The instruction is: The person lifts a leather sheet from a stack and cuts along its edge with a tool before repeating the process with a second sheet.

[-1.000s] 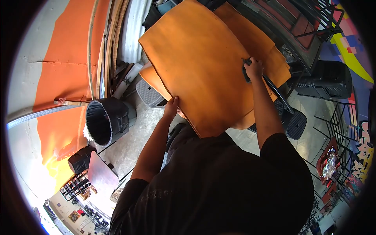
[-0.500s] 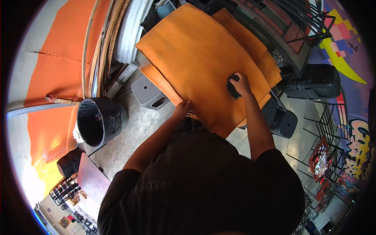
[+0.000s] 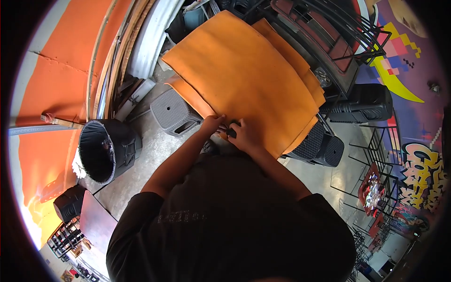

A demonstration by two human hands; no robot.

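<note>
Your left hand point(image 3: 213, 124) clamps the near edge of the broad, orange-tan, leather-like sheet point(image 3: 249, 70), thumb on top. Your right hand point(image 3: 243, 136) grips the small, partly hidden black pad point(image 3: 231, 132) beside it, at the same edge. The sheet lies before you, overlapping similar orange-tan sheets point(image 3: 296, 60).
</note>
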